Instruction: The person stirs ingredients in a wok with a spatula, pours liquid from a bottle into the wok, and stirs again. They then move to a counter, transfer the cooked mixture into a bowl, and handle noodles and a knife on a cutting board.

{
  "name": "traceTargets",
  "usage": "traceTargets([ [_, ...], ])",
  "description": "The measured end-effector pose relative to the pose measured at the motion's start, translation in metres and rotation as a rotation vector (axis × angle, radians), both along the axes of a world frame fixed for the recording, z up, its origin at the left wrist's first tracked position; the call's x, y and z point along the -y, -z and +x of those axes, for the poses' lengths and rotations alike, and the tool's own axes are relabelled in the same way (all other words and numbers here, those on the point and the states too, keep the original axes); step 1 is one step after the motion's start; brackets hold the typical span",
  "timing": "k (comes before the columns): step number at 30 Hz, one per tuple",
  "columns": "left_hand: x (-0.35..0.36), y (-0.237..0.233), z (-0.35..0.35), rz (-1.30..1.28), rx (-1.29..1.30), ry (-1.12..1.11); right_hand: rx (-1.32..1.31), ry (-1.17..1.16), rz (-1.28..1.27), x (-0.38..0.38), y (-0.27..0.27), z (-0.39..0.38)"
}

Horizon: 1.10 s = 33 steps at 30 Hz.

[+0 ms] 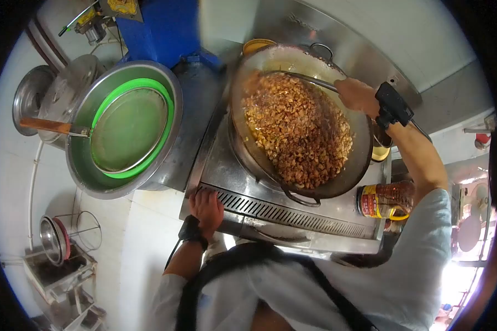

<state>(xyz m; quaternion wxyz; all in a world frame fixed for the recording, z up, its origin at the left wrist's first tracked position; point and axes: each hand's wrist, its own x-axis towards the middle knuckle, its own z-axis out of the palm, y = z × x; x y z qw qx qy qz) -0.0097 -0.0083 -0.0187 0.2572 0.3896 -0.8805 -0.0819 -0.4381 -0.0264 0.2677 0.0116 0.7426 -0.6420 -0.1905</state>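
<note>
My right hand (357, 96) is closed around the shaft of a long-handled metal cooking utensil (309, 79) at the far side of a big wok (363, 165). The utensil's head reaches into the food near the wok's upper left, where steam or blur hides its shape. Glossy brown chopped food (303, 132) in oil fills much of the wok. Fingers extended, my left hand (207, 209) rests on the front left corner of the steel stove (226, 182), holding nothing. Both wrists carry black strapped devices.
Left of the stove stands a large metal basin (77, 160) with a green basin (171, 105) and a wooden-handled strainer (130, 129) inside. A jug of dark liquid (386, 200) sits at the stove's right. A metal rack (58, 278) stands lower left.
</note>
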Motion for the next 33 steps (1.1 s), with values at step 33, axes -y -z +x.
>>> traceTargets([
  [33,-0.001,0.004,0.004,0.036,0.009,0.037,0.084,0.555,0.126,-0.210,0.010,0.136],
])
